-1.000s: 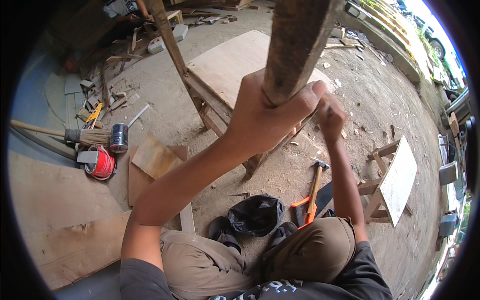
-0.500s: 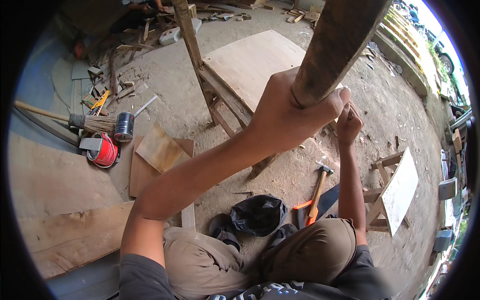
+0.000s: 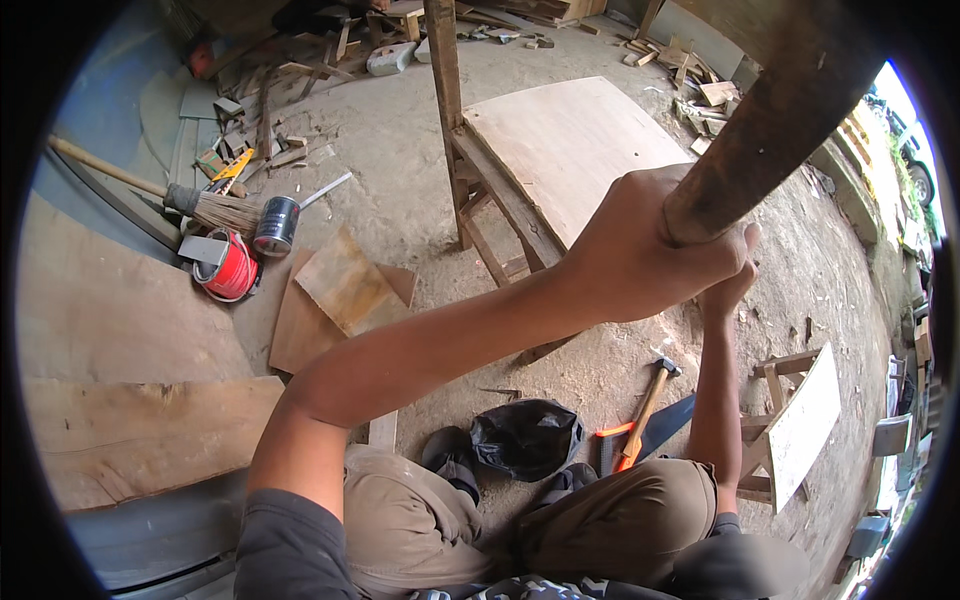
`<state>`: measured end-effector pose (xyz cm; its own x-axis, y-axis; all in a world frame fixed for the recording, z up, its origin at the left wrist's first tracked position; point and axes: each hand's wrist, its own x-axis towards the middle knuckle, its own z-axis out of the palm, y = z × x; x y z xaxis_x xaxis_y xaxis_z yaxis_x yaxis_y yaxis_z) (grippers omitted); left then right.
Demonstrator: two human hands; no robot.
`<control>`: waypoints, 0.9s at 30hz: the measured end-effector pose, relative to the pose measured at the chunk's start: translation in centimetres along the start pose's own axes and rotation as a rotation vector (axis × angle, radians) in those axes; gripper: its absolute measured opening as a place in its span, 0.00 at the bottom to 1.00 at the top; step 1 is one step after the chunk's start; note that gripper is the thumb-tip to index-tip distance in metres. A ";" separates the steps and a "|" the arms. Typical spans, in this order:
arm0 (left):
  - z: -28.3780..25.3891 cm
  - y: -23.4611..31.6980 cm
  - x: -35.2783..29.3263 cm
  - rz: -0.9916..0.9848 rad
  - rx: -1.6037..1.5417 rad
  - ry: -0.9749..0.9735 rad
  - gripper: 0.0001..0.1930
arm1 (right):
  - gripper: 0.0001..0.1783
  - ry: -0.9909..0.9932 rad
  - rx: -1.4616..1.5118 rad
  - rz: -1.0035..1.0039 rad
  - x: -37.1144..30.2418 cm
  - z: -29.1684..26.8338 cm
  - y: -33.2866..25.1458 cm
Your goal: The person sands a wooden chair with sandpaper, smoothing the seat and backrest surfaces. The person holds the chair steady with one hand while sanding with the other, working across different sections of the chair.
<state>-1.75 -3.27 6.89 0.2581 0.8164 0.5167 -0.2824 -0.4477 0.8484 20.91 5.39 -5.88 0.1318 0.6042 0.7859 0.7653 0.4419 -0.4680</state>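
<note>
My left hand [image 3: 640, 250] is wrapped round a dark, worn wooden post [image 3: 780, 120], which slants up toward the upper right, close to the camera. Just behind it, my right hand [image 3: 727, 288] is closed; the left hand hides part of its fingers, and I cannot make out what they hold. Beyond my left hand is a pale plywood panel [image 3: 570, 150] on a wooden frame with an upright leg [image 3: 445, 110] at its left side. Whether the post joins that frame is hidden.
On the floor before me lie a black plastic bag [image 3: 527, 440], a hammer [image 3: 650, 400] and an orange-handled saw [image 3: 665, 425]. A small white-topped stool [image 3: 805, 425] lies tipped at right. Left stand a red bucket [image 3: 232, 268], a dark can [image 3: 277, 225] and a broom [image 3: 215, 208].
The view has shifted, so floor and panel appear further right and lower. Both hands and the post appear further right, and the post leans more to the right. My left grip stays closed.
</note>
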 end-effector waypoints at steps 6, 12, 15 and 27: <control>-0.8 -0.6 0.1 0.130 0.153 -0.013 0.11 | 0.05 0.040 0.166 -0.549 -5.7 1.4 -8.7; -0.2 -0.3 -0.1 0.016 0.029 0.017 0.10 | 0.14 -0.188 -0.120 0.206 1.0 -0.6 2.0; -0.1 0.2 -0.1 -0.021 -0.024 -0.012 0.09 | 0.16 0.011 -0.079 -0.172 -1.5 1.0 0.0; -0.1 -0.6 -0.1 0.058 0.042 0.004 0.09 | 0.15 -0.026 -0.059 -0.035 -1.3 0.4 1.8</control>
<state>-1.70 -3.04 6.32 0.2385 0.7899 0.5649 -0.2583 -0.5092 0.8210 21.82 5.63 -7.91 0.0882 0.6061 0.7905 0.8050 0.4240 -0.4149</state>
